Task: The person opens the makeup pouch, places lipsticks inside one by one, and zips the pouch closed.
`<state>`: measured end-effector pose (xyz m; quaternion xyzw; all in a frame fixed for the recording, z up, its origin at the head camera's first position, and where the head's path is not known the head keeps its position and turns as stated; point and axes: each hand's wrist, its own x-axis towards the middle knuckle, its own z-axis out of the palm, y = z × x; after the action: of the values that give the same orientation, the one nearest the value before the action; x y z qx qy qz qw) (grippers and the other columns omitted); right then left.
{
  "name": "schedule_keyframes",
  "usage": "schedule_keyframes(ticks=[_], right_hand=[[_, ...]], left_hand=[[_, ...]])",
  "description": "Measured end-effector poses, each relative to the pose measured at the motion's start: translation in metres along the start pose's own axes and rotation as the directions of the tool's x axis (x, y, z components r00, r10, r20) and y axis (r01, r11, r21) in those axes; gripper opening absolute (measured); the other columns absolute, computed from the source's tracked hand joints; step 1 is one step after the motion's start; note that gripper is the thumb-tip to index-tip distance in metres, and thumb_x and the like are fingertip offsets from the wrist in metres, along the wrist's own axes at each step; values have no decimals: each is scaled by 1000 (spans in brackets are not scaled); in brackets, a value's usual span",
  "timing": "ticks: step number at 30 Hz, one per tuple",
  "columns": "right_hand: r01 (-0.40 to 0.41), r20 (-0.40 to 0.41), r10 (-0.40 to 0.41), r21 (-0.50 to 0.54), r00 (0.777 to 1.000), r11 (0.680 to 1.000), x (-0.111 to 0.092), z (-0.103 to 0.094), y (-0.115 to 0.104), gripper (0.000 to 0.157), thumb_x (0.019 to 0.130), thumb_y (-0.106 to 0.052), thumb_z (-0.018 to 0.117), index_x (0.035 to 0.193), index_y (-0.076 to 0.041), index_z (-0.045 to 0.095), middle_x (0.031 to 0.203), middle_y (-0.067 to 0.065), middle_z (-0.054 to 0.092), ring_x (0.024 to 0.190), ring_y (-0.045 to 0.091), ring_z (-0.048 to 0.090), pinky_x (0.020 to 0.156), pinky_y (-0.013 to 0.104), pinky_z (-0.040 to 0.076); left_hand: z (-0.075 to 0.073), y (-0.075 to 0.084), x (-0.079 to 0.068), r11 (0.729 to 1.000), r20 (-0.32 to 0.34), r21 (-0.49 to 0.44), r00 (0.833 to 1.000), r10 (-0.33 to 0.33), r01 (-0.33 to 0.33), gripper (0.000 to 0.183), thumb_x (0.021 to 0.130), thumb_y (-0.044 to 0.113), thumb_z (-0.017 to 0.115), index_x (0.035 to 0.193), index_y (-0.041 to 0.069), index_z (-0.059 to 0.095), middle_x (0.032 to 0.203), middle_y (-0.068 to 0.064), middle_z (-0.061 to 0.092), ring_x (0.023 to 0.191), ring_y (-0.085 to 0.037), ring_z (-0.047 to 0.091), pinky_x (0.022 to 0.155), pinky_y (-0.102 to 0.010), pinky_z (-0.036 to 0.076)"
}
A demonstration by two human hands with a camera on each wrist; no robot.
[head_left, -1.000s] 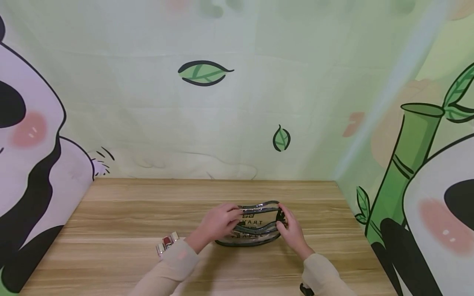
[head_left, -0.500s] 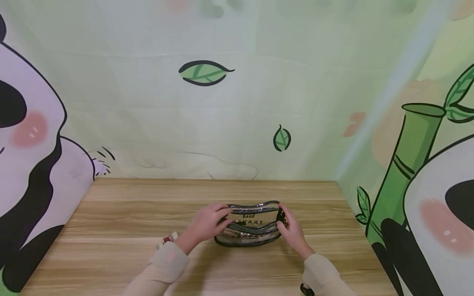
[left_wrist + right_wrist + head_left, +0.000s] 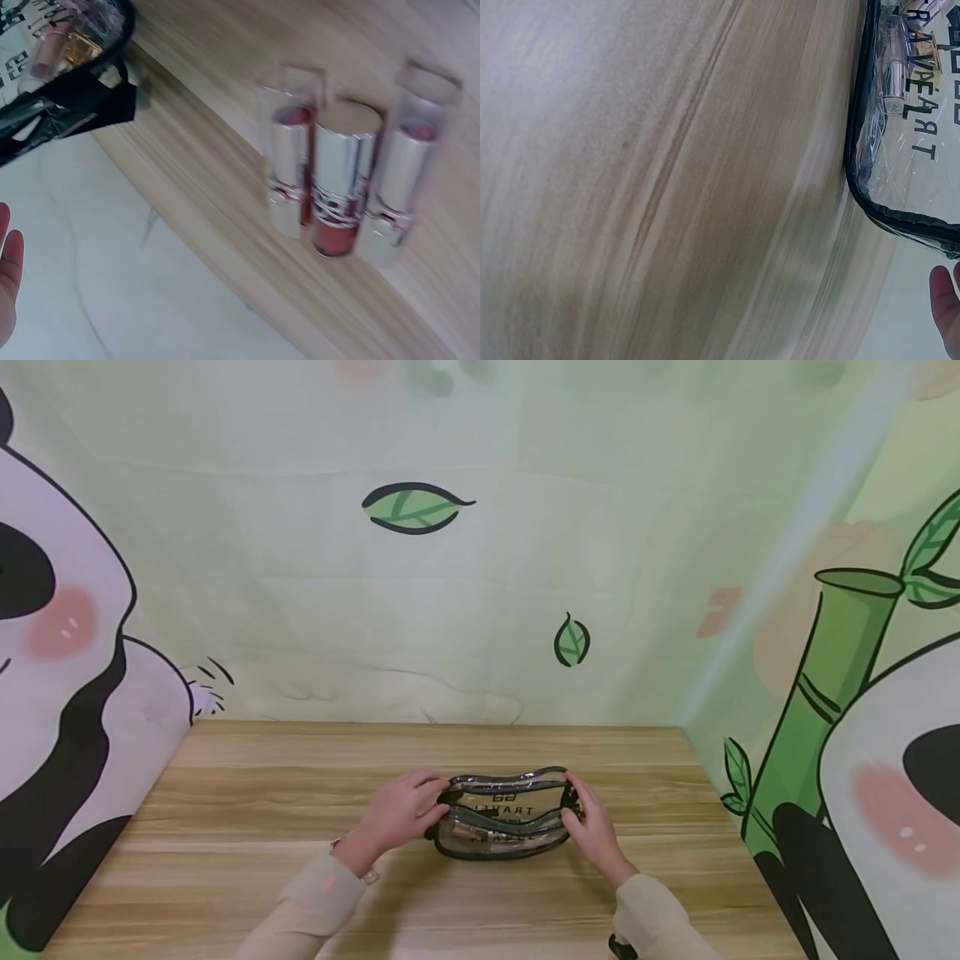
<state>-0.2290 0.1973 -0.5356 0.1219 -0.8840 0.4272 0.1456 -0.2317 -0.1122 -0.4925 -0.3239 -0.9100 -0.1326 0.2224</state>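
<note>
A clear zip pouch (image 3: 502,843) with black trim and dark lettering stands on the table, its mouth parted. My left hand (image 3: 397,810) is at the pouch's left end, fingertip on the far rim and thumb on the near one. At the other end my right hand (image 3: 592,827) grips the pouch between fingers and thumb. Through the clear wall show a pinkish tube (image 3: 51,51) and a gold-coloured piece (image 3: 81,49). By my left wrist lie a silver-and-red lipstick (image 3: 345,172) and two clear-capped lipsticks, one left (image 3: 291,165) and one right (image 3: 401,180), mostly hidden in the head view.
The wood-grain table (image 3: 262,777) reaches back to a printed cloth backdrop (image 3: 465,577) with leaves and pandas. A black object (image 3: 621,946) shows under my right sleeve. A pale marbled surface (image 3: 150,285) borders the wood in the left wrist view.
My left hand has moved left from over the pouch's mouth to its left end, uncovering more of the rim. Its forearm now covers most of the lipsticks. My right hand stays put.
</note>
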Motion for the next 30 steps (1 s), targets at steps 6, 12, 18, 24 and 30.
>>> schedule_keyframes(ticks=[6,12,18,24,30], right_hand=[[0,7,-1,1,1000,1000,0,-1,-1,54,79,-5,50,132,-5,39,132,19,42,107,32,49,71,31,45],[5,13,-5,-2,1000,1000,-1,-1,-1,53,79,-5,50,131,-4,39,132,19,41,109,31,47,71,31,44],[11,5,-11,1,1000,1000,-1,-1,1,54,79,-5,51,131,-3,40,131,20,43,107,32,48,72,33,45],[33,-15,-33,-16,999,999,0,0,3,54,78,-5,52,130,-2,41,130,21,44,107,33,49,73,35,47],[43,-16,-43,-8,999,999,-1,0,2,54,77,-4,52,130,-1,41,129,22,44,107,34,49,72,33,47]], left_hand=[[1,-12,-13,999,-2,-13,999,-34,34,41,75,32,67,110,11,61,101,-5,61,93,-20,58,77,-34,50],[4,-20,-29,994,81,6,991,-107,107,45,77,36,64,116,14,58,109,-6,60,97,-22,59,79,-37,50],[5,-26,-41,990,146,25,980,-138,136,53,77,40,63,122,16,53,118,-8,57,102,-25,57,85,-40,48],[8,-32,-55,989,164,-1,976,-143,146,60,72,38,68,124,13,51,120,-13,55,106,-31,54,89,-45,44],[9,-35,-71,983,215,-7,960,-180,186,68,69,44,69,126,14,48,123,-14,52,105,-33,54,84,-47,46]])
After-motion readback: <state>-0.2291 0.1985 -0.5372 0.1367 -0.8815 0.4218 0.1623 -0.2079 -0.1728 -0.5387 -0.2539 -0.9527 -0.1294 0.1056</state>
